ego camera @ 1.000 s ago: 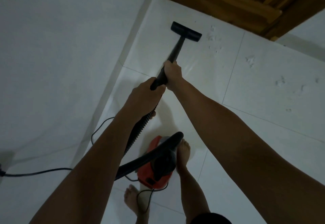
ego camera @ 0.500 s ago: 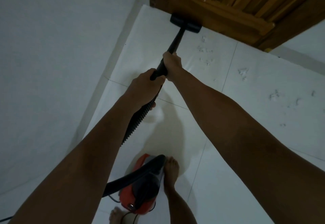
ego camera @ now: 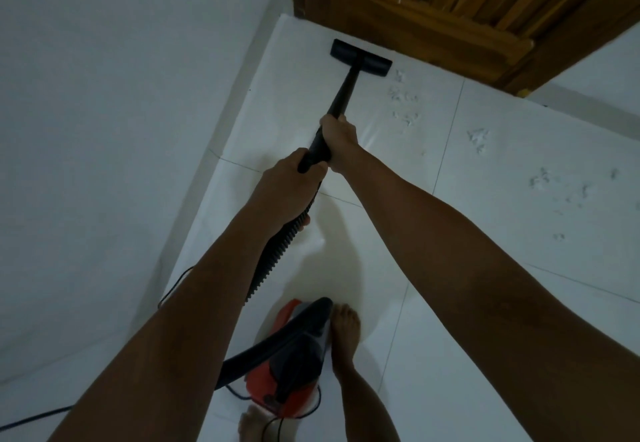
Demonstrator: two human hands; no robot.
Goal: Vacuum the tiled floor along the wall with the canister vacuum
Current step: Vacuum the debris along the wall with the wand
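A black vacuum wand [ego camera: 344,93] ends in a flat floor nozzle [ego camera: 361,57] that lies on the white tiled floor [ego camera: 450,240], just in front of the wooden door. My right hand [ego camera: 341,138] grips the wand higher up. My left hand [ego camera: 289,187] grips its rear end where the ribbed black hose [ego camera: 273,261] begins. The hose runs down to the red and black canister [ego camera: 294,358] between my bare feet.
A white wall [ego camera: 121,129] runs along the left. The wooden door [ego camera: 450,8] closes the far end. Scattered white debris [ego camera: 405,95] lies on the tiles to the right of the nozzle. A black power cord [ego camera: 173,285] trails left along the wall.
The nozzle was pushed up against the door's base, then drawn back a little. The canister and my feet have shifted in view as my head moved.
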